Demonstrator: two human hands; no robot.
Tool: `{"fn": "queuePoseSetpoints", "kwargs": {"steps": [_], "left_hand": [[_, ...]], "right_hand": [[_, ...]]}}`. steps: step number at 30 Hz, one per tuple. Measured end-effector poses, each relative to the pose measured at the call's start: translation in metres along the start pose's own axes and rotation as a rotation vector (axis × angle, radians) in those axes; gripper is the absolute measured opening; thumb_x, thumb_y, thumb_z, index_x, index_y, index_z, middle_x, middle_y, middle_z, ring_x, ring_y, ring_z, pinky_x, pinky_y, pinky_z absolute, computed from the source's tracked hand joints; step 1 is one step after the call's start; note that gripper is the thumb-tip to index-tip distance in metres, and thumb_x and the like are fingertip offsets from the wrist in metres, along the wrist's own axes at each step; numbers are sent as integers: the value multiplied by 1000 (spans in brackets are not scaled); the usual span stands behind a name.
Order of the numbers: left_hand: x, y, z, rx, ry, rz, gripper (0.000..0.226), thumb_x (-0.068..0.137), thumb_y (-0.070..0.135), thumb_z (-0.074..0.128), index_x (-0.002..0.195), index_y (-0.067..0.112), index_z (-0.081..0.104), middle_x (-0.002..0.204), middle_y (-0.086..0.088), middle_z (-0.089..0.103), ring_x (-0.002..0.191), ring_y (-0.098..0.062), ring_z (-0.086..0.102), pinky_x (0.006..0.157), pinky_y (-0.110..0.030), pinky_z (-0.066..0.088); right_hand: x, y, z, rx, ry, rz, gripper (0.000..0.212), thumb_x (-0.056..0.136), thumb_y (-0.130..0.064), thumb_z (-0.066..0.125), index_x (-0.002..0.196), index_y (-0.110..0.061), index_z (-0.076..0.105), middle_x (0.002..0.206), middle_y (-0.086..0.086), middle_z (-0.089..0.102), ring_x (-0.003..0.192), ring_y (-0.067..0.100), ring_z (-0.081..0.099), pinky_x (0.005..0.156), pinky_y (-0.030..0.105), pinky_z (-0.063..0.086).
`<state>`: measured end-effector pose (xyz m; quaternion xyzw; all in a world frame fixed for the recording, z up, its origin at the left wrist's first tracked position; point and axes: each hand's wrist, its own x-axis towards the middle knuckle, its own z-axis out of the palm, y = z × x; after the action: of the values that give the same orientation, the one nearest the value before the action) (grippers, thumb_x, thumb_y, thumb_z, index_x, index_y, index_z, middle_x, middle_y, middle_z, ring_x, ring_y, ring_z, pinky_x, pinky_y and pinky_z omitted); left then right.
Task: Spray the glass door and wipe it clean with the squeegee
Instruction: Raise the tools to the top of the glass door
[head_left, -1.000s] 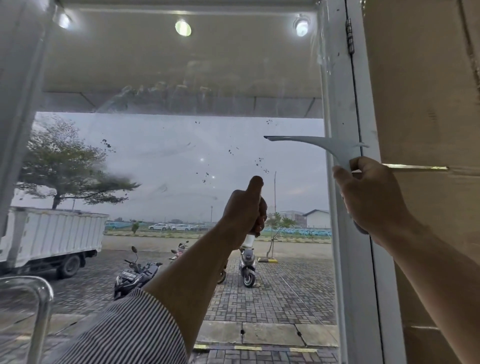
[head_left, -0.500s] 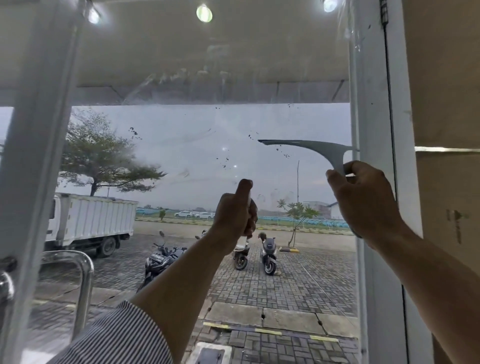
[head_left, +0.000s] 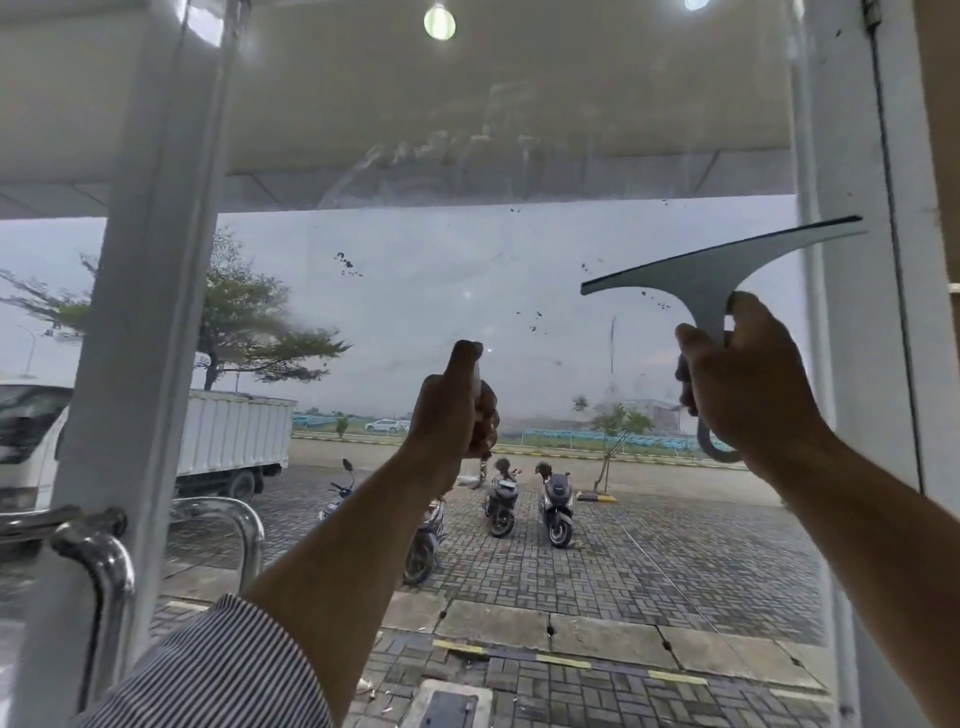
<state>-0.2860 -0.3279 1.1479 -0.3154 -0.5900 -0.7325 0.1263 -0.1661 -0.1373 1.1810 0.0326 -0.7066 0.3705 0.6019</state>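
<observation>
My right hand (head_left: 748, 384) grips the squeegee (head_left: 711, 275) against the glass door (head_left: 467, 291); my left hand (head_left: 457, 410), left of it, is fisted around something hidden.

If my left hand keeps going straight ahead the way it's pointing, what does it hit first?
Most likely the glass door. The left hand, closed around something mostly hidden, points forward at the pane with nothing visible between them. How near it is can't be judged from this view.

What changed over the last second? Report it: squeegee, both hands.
The squeegee went from level to tilted, its blade's right end now higher, and it sits further off the right frame. The right hand still grips its handle. The left hand stays raised, closed around the spray bottle. Dark specks remain on the glass door.
</observation>
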Motion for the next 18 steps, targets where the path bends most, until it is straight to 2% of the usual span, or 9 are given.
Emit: {"fn": "queuePoseSetpoints", "kwargs": {"steps": [1, 3, 6, 9, 12, 18], "left_hand": [[2, 0, -12, 12, -2, 11, 58, 102, 45, 38, 54, 12, 43, 46, -5, 41, 38, -16, 34, 46, -22, 29], [7, 0, -34, 53, -11, 39, 62, 104, 41, 36, 49, 13, 43, 45, -5, 41, 36, -16, 34, 47, -21, 29], [13, 4, -65, 57, -27, 23, 62, 104, 42, 38, 48, 14, 42, 41, -3, 40, 34, -16, 34, 48, -23, 29], [20, 10, -97, 45, -45, 14, 60, 102, 45, 39, 52, 12, 43, 42, -3, 41, 34, -16, 35, 49, -24, 30], [32, 15, -135, 100, -69, 54, 61, 104, 41, 38, 50, 13, 44, 44, -5, 42, 35, -17, 36, 48, -24, 32], [45, 18, -186, 104, -73, 55, 63, 101, 43, 40, 46, 13, 43, 46, -8, 40, 36, -18, 34, 45, -22, 31]], "right_hand": [[-2, -6, 9, 53, -26, 27, 9, 98, -18, 52, 105, -14, 56, 70, 8, 62, 52, 24, 56, 51, 33, 47], [-7, -20, 27, 173, -60, 102, 9, 99, -18, 52, 94, -11, 55, 57, 3, 50, 42, 22, 47, 44, 31, 41], [-16, -39, 56, 279, -81, 174, 13, 99, -21, 53, 94, -10, 57, 51, -1, 45, 38, 19, 43, 45, 29, 38], [-26, -62, 86, 360, -51, 204, 23, 101, -32, 46, 97, -11, 55, 51, 1, 44, 38, 19, 42, 43, 27, 38], [-34, -85, 124, 352, -27, 213, 29, 102, -36, 43, 96, -11, 55, 54, 6, 45, 38, 20, 43, 41, 25, 38], [-39, -110, 174, 194, 35, 114, 34, 102, -38, 48, 83, -10, 57, 50, 9, 50, 31, 18, 43, 34, 18, 31]]}}
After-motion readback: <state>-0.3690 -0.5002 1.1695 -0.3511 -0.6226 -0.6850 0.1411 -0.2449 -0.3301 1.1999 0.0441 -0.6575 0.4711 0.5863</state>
